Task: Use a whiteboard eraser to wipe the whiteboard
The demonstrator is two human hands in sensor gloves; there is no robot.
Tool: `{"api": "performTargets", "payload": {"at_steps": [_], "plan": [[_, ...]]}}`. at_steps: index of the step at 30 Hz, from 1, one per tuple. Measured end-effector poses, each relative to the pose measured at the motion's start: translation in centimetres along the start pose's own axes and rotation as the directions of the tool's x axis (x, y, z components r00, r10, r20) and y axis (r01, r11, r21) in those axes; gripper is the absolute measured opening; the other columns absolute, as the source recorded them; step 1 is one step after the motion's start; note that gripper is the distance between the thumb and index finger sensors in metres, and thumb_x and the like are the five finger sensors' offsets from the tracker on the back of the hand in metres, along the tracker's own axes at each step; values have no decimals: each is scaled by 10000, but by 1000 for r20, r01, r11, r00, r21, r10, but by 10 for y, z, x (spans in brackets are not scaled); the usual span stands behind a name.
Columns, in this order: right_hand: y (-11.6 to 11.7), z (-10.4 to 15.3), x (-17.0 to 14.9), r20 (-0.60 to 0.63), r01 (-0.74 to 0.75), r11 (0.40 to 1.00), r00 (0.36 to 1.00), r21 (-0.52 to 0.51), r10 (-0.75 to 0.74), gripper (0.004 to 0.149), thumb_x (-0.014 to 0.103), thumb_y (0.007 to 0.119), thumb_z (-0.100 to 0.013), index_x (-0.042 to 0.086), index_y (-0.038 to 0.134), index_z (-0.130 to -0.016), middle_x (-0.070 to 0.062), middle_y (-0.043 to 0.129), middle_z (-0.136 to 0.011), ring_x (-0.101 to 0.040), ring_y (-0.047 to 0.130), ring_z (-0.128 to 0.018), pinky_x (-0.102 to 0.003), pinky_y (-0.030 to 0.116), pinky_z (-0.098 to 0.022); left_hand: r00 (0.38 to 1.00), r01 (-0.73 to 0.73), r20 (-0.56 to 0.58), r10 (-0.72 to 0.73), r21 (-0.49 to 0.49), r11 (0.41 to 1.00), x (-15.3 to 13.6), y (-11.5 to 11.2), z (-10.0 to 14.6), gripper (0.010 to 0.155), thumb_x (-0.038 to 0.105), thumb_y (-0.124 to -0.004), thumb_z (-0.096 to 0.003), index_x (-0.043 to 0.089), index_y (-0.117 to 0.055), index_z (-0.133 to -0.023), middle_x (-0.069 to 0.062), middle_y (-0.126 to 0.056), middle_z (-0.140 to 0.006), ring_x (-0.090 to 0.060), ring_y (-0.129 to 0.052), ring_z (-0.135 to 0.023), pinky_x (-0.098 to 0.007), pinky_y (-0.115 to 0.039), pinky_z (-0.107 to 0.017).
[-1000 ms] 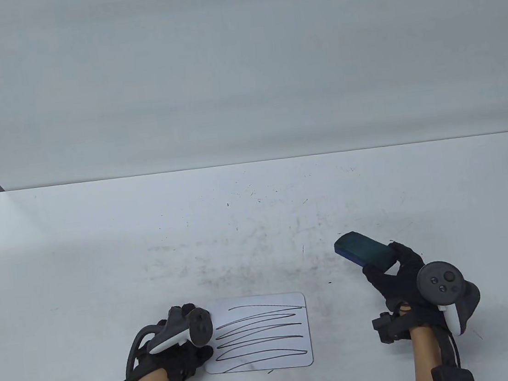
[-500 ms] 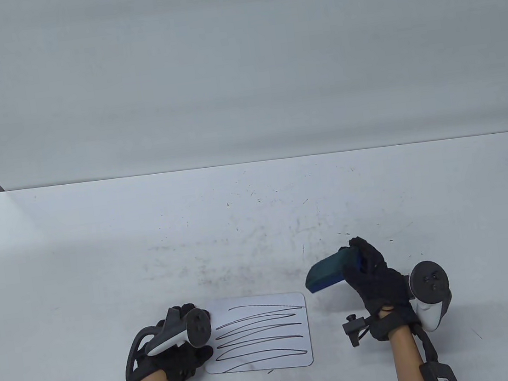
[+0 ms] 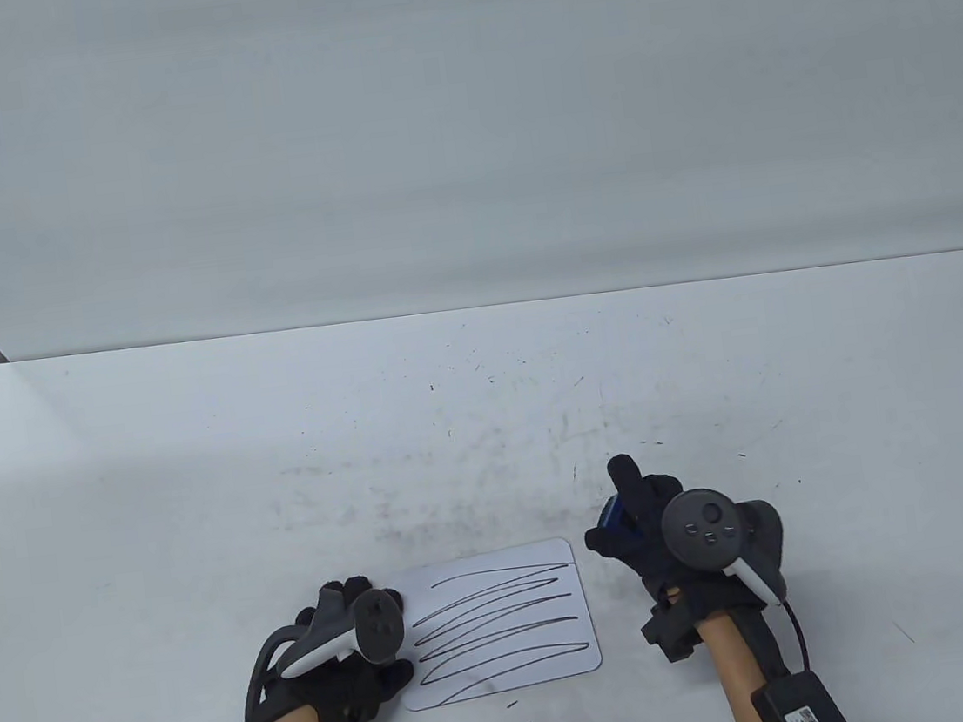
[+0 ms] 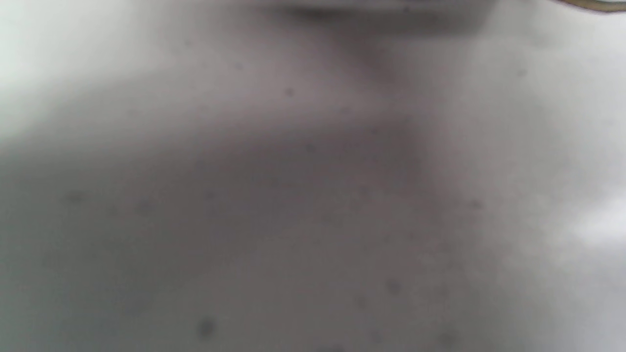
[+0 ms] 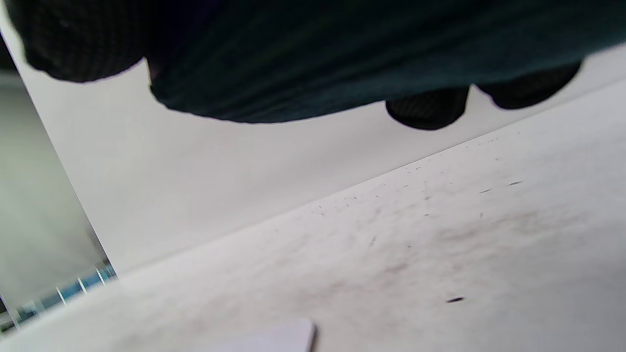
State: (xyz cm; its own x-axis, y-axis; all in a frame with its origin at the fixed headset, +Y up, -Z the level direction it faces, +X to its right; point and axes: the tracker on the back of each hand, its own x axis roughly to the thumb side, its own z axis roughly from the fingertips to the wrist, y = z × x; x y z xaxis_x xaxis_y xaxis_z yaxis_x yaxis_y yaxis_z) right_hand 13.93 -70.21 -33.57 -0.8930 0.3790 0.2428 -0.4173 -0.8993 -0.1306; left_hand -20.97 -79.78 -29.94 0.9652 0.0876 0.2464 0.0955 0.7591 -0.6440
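The right hand, wrapped around the eraser, has swung in from the right and turned it pad-down beside the whiteboard (now slightly rotated). The left hand presses its near-left edge; wiping looks imminent.

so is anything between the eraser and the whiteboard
Nothing visible. The right hand holds the eraser just right of the whiteboard, with only bare table between them. The left hand rests on the board's far left edge.
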Motion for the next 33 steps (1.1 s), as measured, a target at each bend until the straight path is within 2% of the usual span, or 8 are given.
{"api": "performTargets", "payload": {"at_steps": [3,12,16,20,21,23,27,33], "plan": [[19,-14,17,37,-136,988,990,70,134,737,592,760,-284,149,646,-863,-204,830,-777,-460,933,-575,-577,822,-371,1000,-5,4,5,-1,1000,0,0,0,844,543,-436,-452,229,143,-980,-182,207,-1034,-510,160,-964,-706,-53,-699],[82,-38,39,87,-402,858,914,319,396,655,589,747,-270,194,726,-793,-179,863,-768,-441,953,-576,-553,827,-376,999,50,-21,-50,19,999,4,3,0,848,540,-458,-450,214,98,-1001,-209,148,-1062,-535,75,-997,-720,-135,-724],[87,-30,38,161,-459,856,888,237,431,648,585,704,-287,157,776,-768,-174,900,-763,-437,972,-593,-535,841,-385,996,81,-33,-80,31,996,7,3,0,852,539,-451,-439,200,86,-1007,-224,122,-1072,-553,41,-1008,-749,-173,-719],[77,-18,29,74,-348,813,932,467,356,637,487,656,-390,201,605,-957,-208,683,-995,-485,767,-839,-670,677,-531,995,97,-38,-96,35,995,8,3,-1,853,539,-443,-433,193,85,-1008,-232,109,-1076,-558,21,-1015,-758,-200,-720],[76,-14,25,24,-315,776,932,546,362,653,454,664,-405,299,464,-1006,-243,557,-1053,-520,657,-894,-713,609,-558,995,92,-36,-91,33,995,8,3,-1,854,538,-443,-433,193,87,-1006,-233,115,-1074,-560,28,-1011,-760,-194,-717],[77,-8,16,-27,-339,682,885,649,465,663,511,605,-413,480,228,-958,-272,404,-1061,-460,647,-847,-637,659,-532,996,86,-31,-86,27,996,8,3,-1,854,535,-444,-434,192,94,-1002,-234,125,-1068,-561,36,-1005,-762,-186,-713],[81,-16,23,-3,-376,764,896,525,443,623,548,580,-395,477,298,-946,-230,587,-925,-417,768,-627,-486,767,-277,997,73,-24,-73,10,997,9,5,-2,858,527,-458,-436,189,97,-998,-238,137,-1058,-567,49,-994,-766,-175,-706],[80,-7,37,61,-514,724,832,460,551,606,553,592,-375,462,385,-937,-244,656,-870,-404,809,-565,-460,784,-203,991,122,-47,-122,18,992,13,7,-1,856,527,-457,-430,174,67,-1008,-258,89,-1074,-583,-10,-1011,-762,-229,-721]]}}
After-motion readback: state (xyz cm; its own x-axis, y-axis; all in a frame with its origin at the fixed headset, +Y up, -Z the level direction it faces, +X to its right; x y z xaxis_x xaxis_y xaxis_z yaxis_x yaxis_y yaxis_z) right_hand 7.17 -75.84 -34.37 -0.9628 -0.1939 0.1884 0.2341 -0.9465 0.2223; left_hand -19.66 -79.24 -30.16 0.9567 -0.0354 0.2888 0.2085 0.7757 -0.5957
